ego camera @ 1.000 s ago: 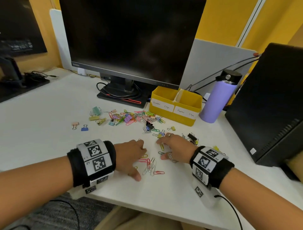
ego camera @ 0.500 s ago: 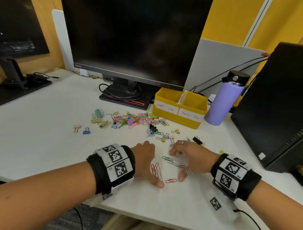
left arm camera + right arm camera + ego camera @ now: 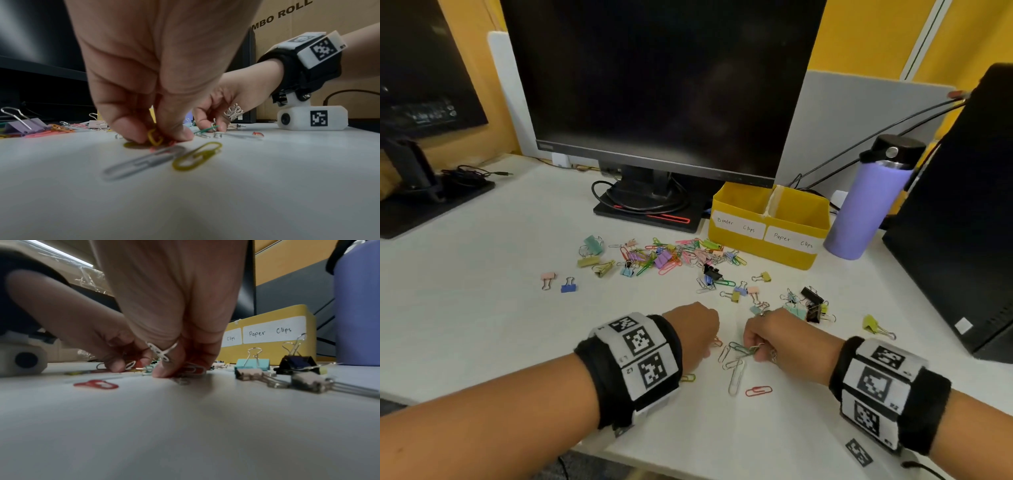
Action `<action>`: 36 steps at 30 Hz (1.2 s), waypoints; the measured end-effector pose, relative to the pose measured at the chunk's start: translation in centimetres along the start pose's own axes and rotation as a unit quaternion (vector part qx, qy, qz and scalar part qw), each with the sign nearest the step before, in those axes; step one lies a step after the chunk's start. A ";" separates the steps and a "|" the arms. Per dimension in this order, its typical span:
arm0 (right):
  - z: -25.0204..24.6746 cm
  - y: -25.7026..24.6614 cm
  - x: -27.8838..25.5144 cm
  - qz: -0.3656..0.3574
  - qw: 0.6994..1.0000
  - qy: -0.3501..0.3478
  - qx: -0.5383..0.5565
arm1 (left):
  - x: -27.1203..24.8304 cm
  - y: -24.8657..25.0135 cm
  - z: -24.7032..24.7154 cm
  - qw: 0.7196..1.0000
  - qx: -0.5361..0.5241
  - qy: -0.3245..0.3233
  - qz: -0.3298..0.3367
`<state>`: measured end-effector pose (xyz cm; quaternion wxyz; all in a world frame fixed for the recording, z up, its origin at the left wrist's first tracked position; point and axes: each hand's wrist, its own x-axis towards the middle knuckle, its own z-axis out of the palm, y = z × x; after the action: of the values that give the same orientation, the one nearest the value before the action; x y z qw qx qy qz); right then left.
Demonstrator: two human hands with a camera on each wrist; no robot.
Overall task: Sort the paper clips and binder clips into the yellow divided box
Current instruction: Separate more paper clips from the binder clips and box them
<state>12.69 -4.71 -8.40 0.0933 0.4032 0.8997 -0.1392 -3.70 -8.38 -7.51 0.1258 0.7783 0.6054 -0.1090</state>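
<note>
White desk (image 3: 465, 308), dark monitor (image 3: 654, 85) behind. Left hand (image 3: 693, 334) low on desk, fingers (image 3: 127, 128) curled tight, pinching yellow paper clip (image 3: 154, 138); possibly a pink one too, blurred. Loose silver paper clip (image 3: 736, 377) between hands. Right hand (image 3: 787, 339) fingers bunched, gripping green paper clip (image 3: 748, 351). Binder clips (image 3: 813, 305) scattered beyond. Yellow divided box (image 3: 767, 246) farther back right, well apart from both hands, beside purple bottle (image 3: 866, 212).

office, probably | monitor (image 3: 654, 85) | desk (image 3: 482, 274) | partition panel (image 3: 859, 120)
</note>
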 end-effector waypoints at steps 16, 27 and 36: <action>-13.7 7.6 4.5 0.226 0.905 0.298 0.204 | 5.6 1.0 -11.5 0.994 0.020 0.109 0.009; -11.3 12.8 2.6 0.247 0.872 0.316 0.279 | 17.6 6.7 -16.4 0.978 -0.110 0.178 -0.021; -7.3 8.0 -1.9 0.047 0.989 0.059 0.127 | 12.0 5.4 -12.5 0.965 -0.019 0.253 0.061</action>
<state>19.51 1.43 -2.34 -0.0053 0.4606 0.8588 -0.2242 4.63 5.45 0.75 -0.0100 0.8138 0.5705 0.1107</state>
